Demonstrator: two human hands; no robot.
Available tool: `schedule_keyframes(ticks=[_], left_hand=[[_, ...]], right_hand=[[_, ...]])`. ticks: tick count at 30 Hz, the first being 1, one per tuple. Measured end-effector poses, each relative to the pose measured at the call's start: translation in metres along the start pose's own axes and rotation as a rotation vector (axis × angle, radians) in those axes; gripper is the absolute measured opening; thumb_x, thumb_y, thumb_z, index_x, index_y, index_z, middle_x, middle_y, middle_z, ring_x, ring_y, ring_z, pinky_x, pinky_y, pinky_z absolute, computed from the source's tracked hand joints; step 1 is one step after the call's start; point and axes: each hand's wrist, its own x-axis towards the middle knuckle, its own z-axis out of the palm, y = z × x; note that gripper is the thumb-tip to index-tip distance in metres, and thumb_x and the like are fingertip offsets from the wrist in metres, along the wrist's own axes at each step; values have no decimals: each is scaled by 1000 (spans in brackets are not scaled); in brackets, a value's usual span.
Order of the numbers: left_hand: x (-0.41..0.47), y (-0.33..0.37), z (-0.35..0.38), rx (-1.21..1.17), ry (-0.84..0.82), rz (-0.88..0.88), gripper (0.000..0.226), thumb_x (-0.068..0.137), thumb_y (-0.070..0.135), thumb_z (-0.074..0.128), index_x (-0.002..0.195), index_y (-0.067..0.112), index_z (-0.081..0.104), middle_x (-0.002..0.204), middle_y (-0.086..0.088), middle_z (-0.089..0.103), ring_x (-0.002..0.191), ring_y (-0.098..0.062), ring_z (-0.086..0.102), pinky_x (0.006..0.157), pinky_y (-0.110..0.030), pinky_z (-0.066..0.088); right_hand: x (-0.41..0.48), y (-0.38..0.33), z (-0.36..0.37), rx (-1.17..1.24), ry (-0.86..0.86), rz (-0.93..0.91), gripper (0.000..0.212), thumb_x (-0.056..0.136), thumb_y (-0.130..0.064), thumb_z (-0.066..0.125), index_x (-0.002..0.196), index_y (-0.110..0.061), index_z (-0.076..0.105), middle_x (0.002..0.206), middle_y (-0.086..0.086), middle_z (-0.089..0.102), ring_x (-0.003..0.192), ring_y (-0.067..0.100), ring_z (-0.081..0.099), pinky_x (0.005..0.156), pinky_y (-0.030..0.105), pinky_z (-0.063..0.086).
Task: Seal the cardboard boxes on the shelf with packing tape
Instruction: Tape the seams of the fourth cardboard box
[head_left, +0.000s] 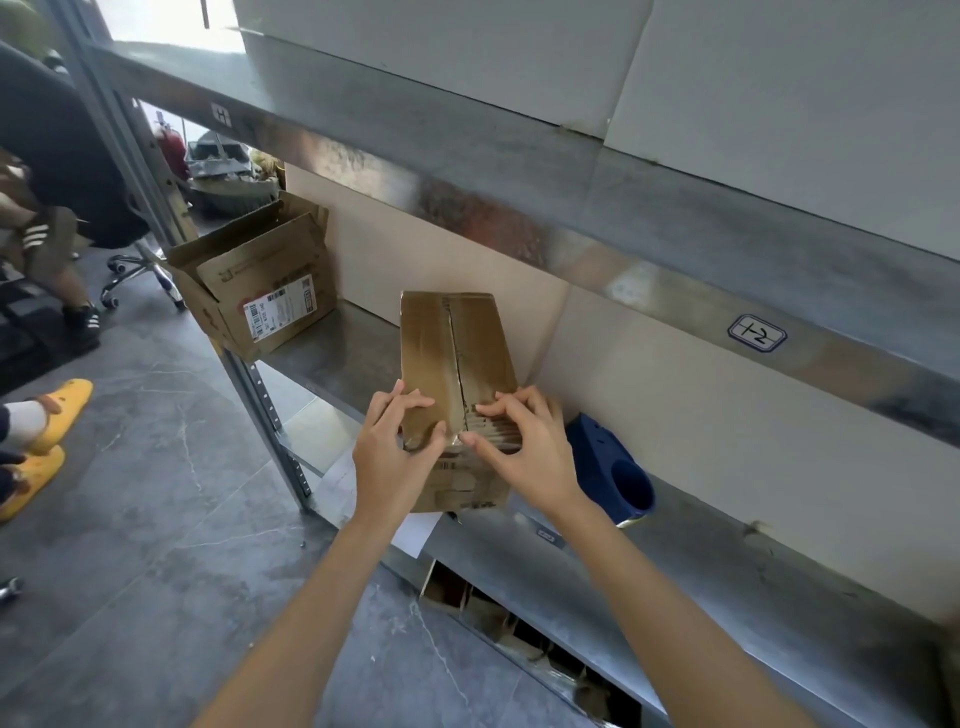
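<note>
A small brown cardboard box (454, 348) stands on the metal shelf (337, 358), its top flaps closed with a seam down the middle under glossy tape. My left hand (397, 447) grips the box's near left edge, thumb and fingers pressed on the top. At the near right corner my right hand (519, 441) presses its fingertips on the tape next to the seam. A blue tape dispenser (613, 467) lies on the shelf just right of the box, behind my right wrist.
A larger open cardboard box (260, 291) with a shipping label sits at the shelf's left end. The upper shelf beam (571, 223) hangs close overhead. Flattened cardboard (498, 618) lies under the shelf. Another person sits at the left on a wheeled chair (130, 270); yellow clogs (52, 415) are nearby.
</note>
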Motion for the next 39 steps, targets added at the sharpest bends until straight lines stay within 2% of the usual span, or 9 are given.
schedule_keyframes(ticks=[5,10,16,22,25,29,32,35,39], left_hand=[[0,-4,-16,-12,-135,62,49,72,55,77,112,29,67,117,15,53,139,3,37,99,-25,48],[8,-11,-28,49,-231,112,62,64,60,77,117,30,65,122,12,54,138,3,36,101,-27,49],[27,-26,-60,-3,-319,160,58,64,36,87,117,22,69,126,15,60,132,2,46,109,-29,43],[65,-55,-99,30,-262,175,45,69,26,87,110,19,71,123,9,63,115,-1,56,91,-12,48],[81,-66,-106,44,-218,147,47,70,23,89,113,24,68,119,15,59,110,1,55,84,-8,46],[100,-78,-113,24,-229,99,50,72,21,88,108,42,62,113,19,58,97,-4,61,73,-20,53],[114,-87,-117,-72,-277,35,46,76,8,84,112,29,66,116,7,58,86,-9,67,67,-15,55],[125,-89,-117,-119,-308,19,41,83,0,74,118,18,64,124,1,57,92,-8,67,72,-11,53],[135,-86,-106,-147,-361,-7,40,88,14,72,126,23,60,130,3,49,112,-8,58,89,-15,48]], right_hand=[[6,20,-22,109,-229,-67,53,76,-62,69,124,-41,61,126,-24,47,127,8,41,103,43,42],[10,21,-36,43,-261,-146,52,76,-47,76,125,-38,61,133,-21,52,129,3,43,106,42,43],[6,-1,-30,-215,-228,-311,53,82,-63,64,128,-37,59,134,-19,52,127,3,40,100,34,45],[12,-35,0,-302,-268,-392,70,80,-73,56,136,-32,55,138,-8,50,133,9,37,112,26,24],[20,-47,21,-295,-206,-396,57,86,-57,64,134,-28,57,137,-4,51,130,13,43,112,31,31],[32,-60,46,-321,-95,-381,45,85,-45,68,125,-26,62,127,-3,56,118,14,49,98,30,42],[37,-73,68,-367,-11,-361,44,83,-49,66,121,-26,64,120,-2,58,113,17,51,91,32,44],[48,-90,87,-384,50,-353,46,82,-49,69,118,-21,65,114,0,61,107,20,55,87,34,49],[65,-95,79,-358,16,-275,61,83,-63,58,130,-24,57,123,-3,59,117,15,50,95,31,43]])
